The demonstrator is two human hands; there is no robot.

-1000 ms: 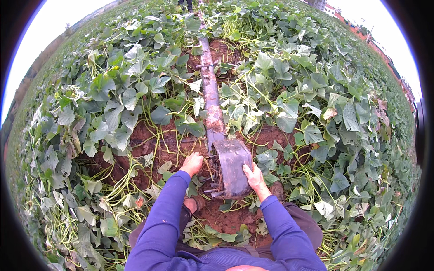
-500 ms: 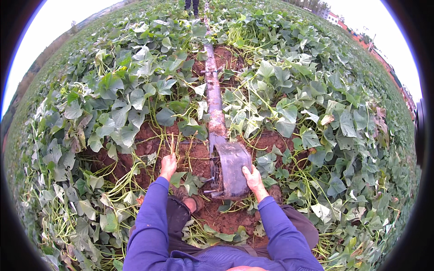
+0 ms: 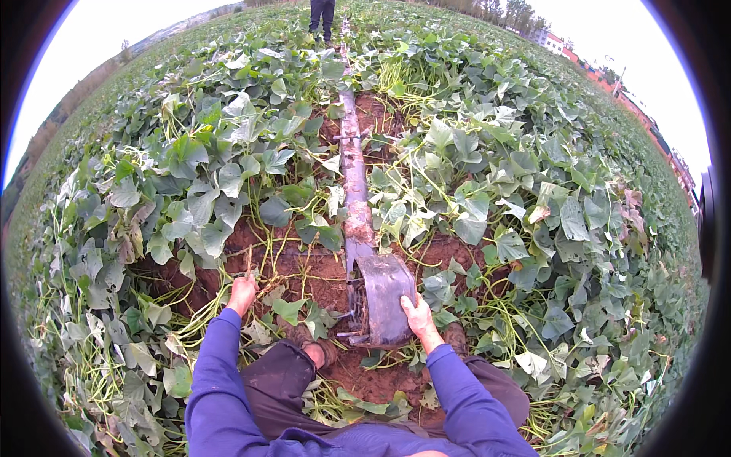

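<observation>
Between my knees stands a thick roll of flat black hose (image 3: pixel 390 301), wound up and smeared with soil. Its flat strip (image 3: pixel 355 171) runs straight away from me over the ground, mud caked on it. My right hand (image 3: pixel 419 316) grips the roll's right side, thumb on top and fingers tucked out of sight. To the left, apart from the roll, my left hand (image 3: pixel 243 294) is closed round a thin tan stick (image 3: pixel 249 259) that points up and away. Short rod ends (image 3: pixel 346 335) jut from the roll's left side.
Leafy green vines (image 3: pixel 190 190) crowd both sides of the strip. Reddish soil (image 3: pixel 312 266) shows in front of me, crossed by trailing stems. My shoes (image 3: pixel 324 353) flank the roll. Far ahead a person in dark trousers (image 3: pixel 322 17) stands beside the strip.
My left hand has moved left, away from the roll, carrying the stick. The roll and my right hand have shifted slightly left and down in view.
</observation>
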